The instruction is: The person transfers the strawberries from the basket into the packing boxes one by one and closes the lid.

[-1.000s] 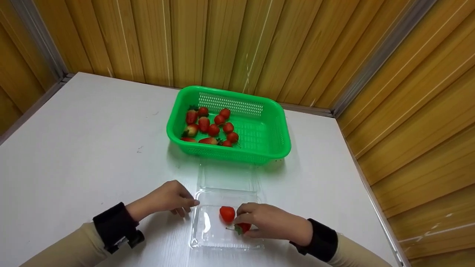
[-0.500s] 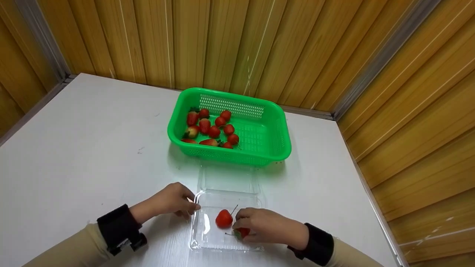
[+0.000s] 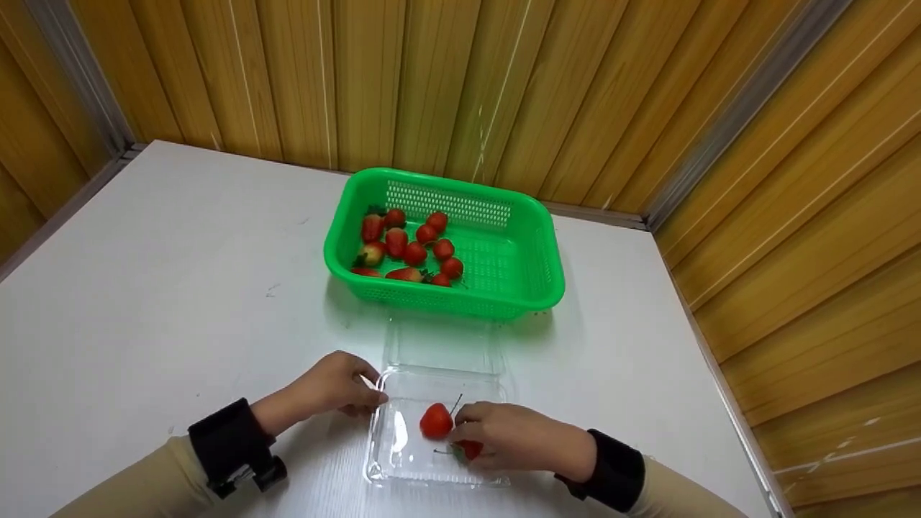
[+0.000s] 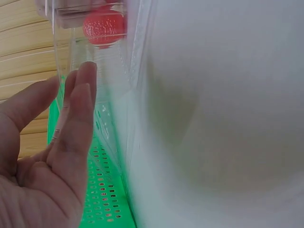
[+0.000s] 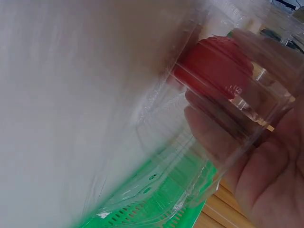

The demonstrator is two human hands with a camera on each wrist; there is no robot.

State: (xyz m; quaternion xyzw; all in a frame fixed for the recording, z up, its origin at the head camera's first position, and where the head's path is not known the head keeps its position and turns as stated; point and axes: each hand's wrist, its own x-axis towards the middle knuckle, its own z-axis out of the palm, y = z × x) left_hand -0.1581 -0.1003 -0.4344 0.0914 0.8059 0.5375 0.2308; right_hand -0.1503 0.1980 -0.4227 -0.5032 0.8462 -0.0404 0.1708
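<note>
In the head view a clear plastic clamshell box (image 3: 417, 460) lies with its lid folded back. My left hand (image 3: 334, 385) pinches the box's left rim between thumb and fingers; the left wrist view shows the thumb (image 4: 35, 102) on one side of it. My right hand (image 3: 522, 439) reaches inside the box and holds a strawberry (image 3: 471, 450) with green leaves and a thin stem, partly hidden by the fingers. Through the clear wall, the right wrist view shows this strawberry (image 5: 216, 66) against the fingers. Beside it in the box sits another strawberry (image 3: 436, 421), its stem pointing up.
Beyond the box stands a green plastic basket (image 3: 550, 288) with perforated walls. Several strawberries (image 3: 396, 242) lie in its left half. Part of the clear lid (image 3: 442, 345) lies close to the basket's front. The white table (image 3: 201, 288) meets wood-patterned walls at the back and right.
The loose strawberry has shifted slightly and turned, so its stem now shows. My left hand has come a little closer onto the box's rim. The right hand stays on its strawberry, moved slightly.
</note>
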